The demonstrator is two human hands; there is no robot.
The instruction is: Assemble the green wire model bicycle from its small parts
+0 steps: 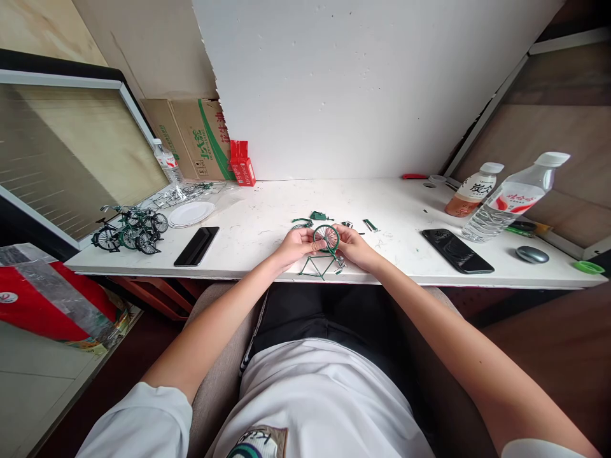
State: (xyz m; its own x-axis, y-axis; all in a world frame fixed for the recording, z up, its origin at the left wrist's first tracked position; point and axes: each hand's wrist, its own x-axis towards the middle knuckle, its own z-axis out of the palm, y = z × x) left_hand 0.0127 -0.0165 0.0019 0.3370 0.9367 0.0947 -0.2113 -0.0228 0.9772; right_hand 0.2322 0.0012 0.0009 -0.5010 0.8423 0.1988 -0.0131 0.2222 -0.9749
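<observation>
Near the table's front edge, my left hand [296, 247] and my right hand [356, 245] hold a partly built green model bicycle between them. Its spoked wheel [326, 237] stands up between my hands, with my left thumb against it. The thin green frame [314, 267] hangs below the wheel, toward me. My right fingers close around the wheel's right side; their tips are partly hidden. Just beyond my hands lie another green wheel part [301, 222], a flat green piece [321, 216] and a small green strip [370, 225].
Several finished model bicycles [128, 230] stand at the left beside white plates [191, 214] and a phone [196, 246]. On the right are another phone [457, 250], a mouse [532, 254], a tea bottle [474, 189] and a water bottle [515, 197]. A red box [243, 166] stands at the back.
</observation>
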